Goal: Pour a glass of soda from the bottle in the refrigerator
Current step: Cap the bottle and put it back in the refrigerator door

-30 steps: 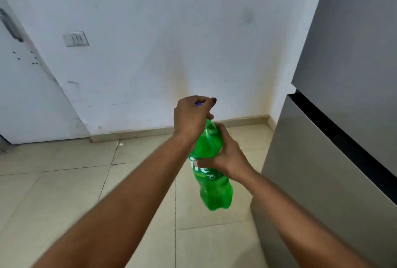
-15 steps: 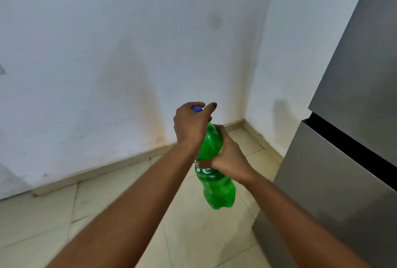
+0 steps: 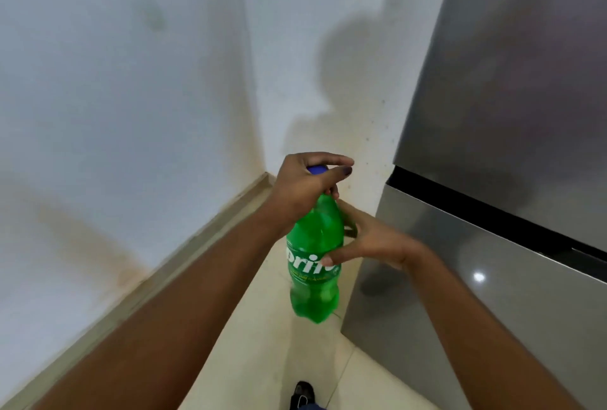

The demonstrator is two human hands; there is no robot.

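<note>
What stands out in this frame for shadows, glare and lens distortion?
Head view: the person's soft shadow falls on the wall right of the corner; a small glare spot sits on the refrigerator door; wide-angle bending slants the walls and fridge edges; the green bottle label reads sharp.

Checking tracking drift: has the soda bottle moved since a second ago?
Yes. The green bottle has swung right: it was in front of the flat wall, and now hangs before the wall corner, close beside the refrigerator.
</note>
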